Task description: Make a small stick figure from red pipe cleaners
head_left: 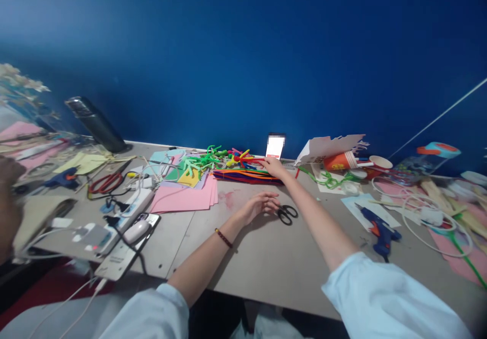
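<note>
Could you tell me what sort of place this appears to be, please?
It looks like a craft workshop: a table holds pipe cleaners, a blue hot glue gun and pink paper sheets.

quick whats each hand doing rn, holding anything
left hand: open, empty, beside black-handled scissors
right hand: at a red pipe cleaner, cannot tell if holding it

- Right hand (274, 167): a pile of pipe cleaners (247, 175) lay directly under and ahead of it.
- Left hand (259, 206): black-handled scissors (287, 214) blocked just to its right; pink paper sheets (182, 199) lay farther left.
- Room to pass ran along the tabletop (266, 270) behind both hands, toward the body.
</note>
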A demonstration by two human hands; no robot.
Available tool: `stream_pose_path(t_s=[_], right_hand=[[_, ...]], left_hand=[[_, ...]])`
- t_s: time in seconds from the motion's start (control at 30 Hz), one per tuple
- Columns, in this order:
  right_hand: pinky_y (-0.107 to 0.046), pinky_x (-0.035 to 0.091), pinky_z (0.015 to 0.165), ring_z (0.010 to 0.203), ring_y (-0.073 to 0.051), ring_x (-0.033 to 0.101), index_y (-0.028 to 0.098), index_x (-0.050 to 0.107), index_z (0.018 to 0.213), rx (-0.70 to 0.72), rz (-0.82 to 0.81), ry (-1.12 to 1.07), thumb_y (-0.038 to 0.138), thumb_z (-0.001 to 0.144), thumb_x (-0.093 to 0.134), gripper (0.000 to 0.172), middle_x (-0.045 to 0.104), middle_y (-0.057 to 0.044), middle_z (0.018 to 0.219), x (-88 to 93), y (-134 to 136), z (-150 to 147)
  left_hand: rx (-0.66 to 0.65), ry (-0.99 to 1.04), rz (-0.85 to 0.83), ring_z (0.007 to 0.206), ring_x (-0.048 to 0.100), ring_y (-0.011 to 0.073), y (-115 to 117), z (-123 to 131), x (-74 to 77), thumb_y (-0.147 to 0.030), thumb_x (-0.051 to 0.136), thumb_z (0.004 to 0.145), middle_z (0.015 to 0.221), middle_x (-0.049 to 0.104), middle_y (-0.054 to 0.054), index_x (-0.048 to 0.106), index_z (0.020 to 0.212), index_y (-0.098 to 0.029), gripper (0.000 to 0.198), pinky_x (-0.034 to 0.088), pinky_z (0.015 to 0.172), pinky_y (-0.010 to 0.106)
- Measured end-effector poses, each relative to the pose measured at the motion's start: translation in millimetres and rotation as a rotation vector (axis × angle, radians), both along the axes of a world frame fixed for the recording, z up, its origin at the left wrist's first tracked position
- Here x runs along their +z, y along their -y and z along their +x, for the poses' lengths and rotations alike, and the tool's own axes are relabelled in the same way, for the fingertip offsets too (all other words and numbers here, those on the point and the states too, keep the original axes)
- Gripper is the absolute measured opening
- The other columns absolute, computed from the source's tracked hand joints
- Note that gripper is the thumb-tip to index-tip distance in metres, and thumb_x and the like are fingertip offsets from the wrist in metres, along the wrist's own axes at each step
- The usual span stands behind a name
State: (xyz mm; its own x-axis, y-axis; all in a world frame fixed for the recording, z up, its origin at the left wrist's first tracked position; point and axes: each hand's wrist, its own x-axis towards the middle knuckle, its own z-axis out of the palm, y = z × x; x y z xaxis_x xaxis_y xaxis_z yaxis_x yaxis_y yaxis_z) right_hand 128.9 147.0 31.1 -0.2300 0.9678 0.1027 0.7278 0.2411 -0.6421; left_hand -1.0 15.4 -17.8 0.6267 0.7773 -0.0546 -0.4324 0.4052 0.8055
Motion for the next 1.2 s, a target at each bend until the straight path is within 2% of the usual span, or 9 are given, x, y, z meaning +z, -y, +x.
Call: stream_pose_path(t_s=[0.23, 0.37, 0.6, 0.7, 0.77, 0.87, 0.93, 1.03, 1.2], right_hand=[[-0.026, 0.040, 0.067, 0.073, -0.018, 0.060, 0.016, 0.073, 0.083, 0.001, -0.003, 0.116, 0.028, 0.085, 0.053, 0.023, 0.072, -0.008, 0.083, -13.3, -17.6, -9.4], [-0.028, 0.042, 0.071, 0.077, -0.021, 0.062, 0.015, 0.074, 0.082, -0.035, -0.008, 0.154, 0.022, 0.080, 0.057, 0.018, 0.073, -0.010, 0.088, -23.2, -19.4, -4.8], [-0.028, 0.043, 0.081, 0.092, -0.021, 0.062, 0.017, 0.068, 0.107, -0.121, 0.072, 0.086, 0.022, 0.081, 0.053, 0.030, 0.071, -0.010, 0.103, -27.6, -0.8, 15.3], [-0.029, 0.043, 0.085, 0.095, -0.021, 0.061, 0.016, 0.067, 0.107, -0.158, 0.109, 0.056, 0.021, 0.081, 0.054, 0.030, 0.069, -0.010, 0.104, -24.6, 14.6, 32.3], [-0.031, 0.044, 0.086, 0.096, -0.021, 0.061, 0.018, 0.069, 0.101, -0.171, 0.115, 0.039, 0.020, 0.081, 0.054, 0.025, 0.069, -0.009, 0.105, -21.3, 26.2, 46.9], [-0.032, 0.047, 0.082, 0.091, -0.021, 0.062, 0.020, 0.069, 0.097, -0.129, 0.026, -0.045, 0.019, 0.076, 0.060, 0.024, 0.068, -0.008, 0.104, -17.8, 41.4, 68.4], [-0.034, 0.047, 0.083, 0.097, -0.024, 0.061, 0.020, 0.066, 0.108, -0.109, 0.007, -0.062, 0.018, 0.070, 0.066, 0.038, 0.065, -0.010, 0.114, -19.5, 47.5, 77.6], [-0.037, 0.045, 0.090, 0.105, -0.026, 0.058, 0.020, 0.060, 0.118, -0.062, 0.023, -0.042, 0.018, 0.063, 0.074, 0.057, 0.061, -0.012, 0.122, -30.9, 49.9, 79.3], [-0.037, 0.044, 0.090, 0.100, -0.025, 0.058, 0.017, 0.065, 0.101, -0.053, 0.104, 0.015, 0.015, 0.066, 0.067, 0.035, 0.065, -0.011, 0.108, -48.7, 47.3, 71.2]], left_hand=[[-0.045, -0.046, 0.062, 0.080, 0.063, 0.0197, 2.4, -0.3, 1.4, -0.031, 0.060, 0.074, 0.095, 0.067, 0.014, 0.064, 0.104, -0.012, 0.035, 0.046, 0.077, 0.033], [-0.115, -0.070, 0.109, 0.080, 0.063, 0.0197, 1.3, 1.2, -1.1, -0.034, 0.063, 0.072, 0.096, 0.066, 0.015, 0.065, 0.103, -0.011, 0.039, 0.046, 0.076, 0.032], [-0.080, -0.108, 0.132, 0.076, 0.063, 0.0182, 1.3, 2.5, -3.3, -0.032, 0.063, 0.072, 0.093, 0.067, 0.015, 0.067, 0.100, -0.010, 0.035, 0.046, 0.075, 0.031], [-0.035, -0.134, 0.142, 0.073, 0.062, 0.0174, 2.9, 2.8, -2.5, -0.030, 0.062, 0.072, 0.089, 0.066, 0.014, 0.068, 0.098, -0.010, 0.033, 0.046, 0.073, 0.030], [0.030, -0.178, 0.179, 0.074, 0.060, 0.0169, 3.7, 3.0, -2.2, -0.028, 0.061, 0.073, 0.087, 0.066, 0.012, 0.068, 0.097, -0.012, 0.029, 0.046, 0.073, 0.030], [0.256, -0.345, 0.291, 0.082, 0.058, 0.0174, 3.3, 2.5, -2.4, -0.023, 0.063, 0.072, 0.089, 0.064, 0.009, 0.068, 0.092, -0.017, 0.021, 0.045, 0.078, 0.029], [0.402, -0.476, 0.357, 0.090, 0.055, 0.0188, 1.9, 1.5, -2.7, -0.021, 0.066, 0.069, 0.095, 0.062, 0.007, 0.067, 0.089, -0.020, 0.020, 0.043, 0.084, 0.030], [0.490, -0.568, 0.450, 0.101, 0.051, 0.0223, 0.0, -1.5, -2.6, -0.020, 0.065, 0.070, 0.107, 0.058, 0.008, 0.064, 0.096, -0.022, 0.026, 0.039, 0.096, 0.034], [0.625, -0.699, 0.745, 0.118, 0.045, 0.0253, -3.0, -9.9, -2.5, -0.021, 0.061, 0.075, 0.121, 0.052, 0.010, 0.059, 0.113, -0.021, 0.038, 0.029, 0.108, 0.041]])
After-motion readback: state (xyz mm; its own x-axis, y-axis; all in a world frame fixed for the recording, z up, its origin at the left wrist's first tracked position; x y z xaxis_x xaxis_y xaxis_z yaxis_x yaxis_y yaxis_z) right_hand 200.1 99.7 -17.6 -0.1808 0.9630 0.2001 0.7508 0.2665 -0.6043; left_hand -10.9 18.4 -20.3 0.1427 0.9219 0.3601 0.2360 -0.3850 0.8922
